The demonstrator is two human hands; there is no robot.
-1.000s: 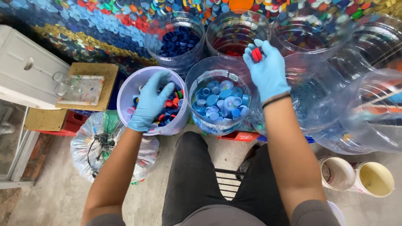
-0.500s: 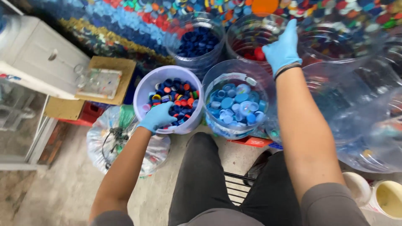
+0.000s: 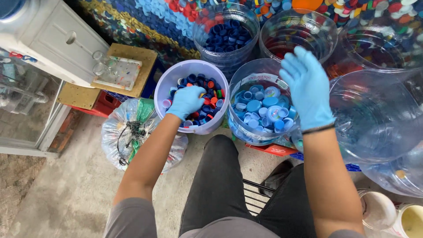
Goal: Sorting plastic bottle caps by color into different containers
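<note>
My left hand (image 3: 187, 101), in a blue glove, is pressed down among mixed bottle caps (image 3: 210, 90) in a pale lilac bucket (image 3: 194, 64); its fingers curl under and are hidden. My right hand (image 3: 307, 88), also gloved, hovers with fingers spread and nothing in them over a clear tub (image 3: 246, 72) of light blue caps (image 3: 260, 108). Just beyond the right hand's fingertips stands a clear tub with red caps (image 3: 296, 37) at its bottom. A clear tub of dark blue caps (image 3: 227, 35) stands behind the bucket.
Big clear water bottles (image 3: 374, 114) crowd the right side. A tied plastic bag (image 3: 132, 134) lies left of my knee. A white cabinet (image 3: 57, 39) and a wooden board (image 3: 128, 70) on crates stand at left. Two small pots (image 3: 379, 210) sit at bottom right. A cap mosaic wall (image 3: 145, 22) is behind.
My right hand held a red cap, reached out over the red tub, and has drawn back empty above the light blue tub. My left hand stayed in the lilac bucket.
</note>
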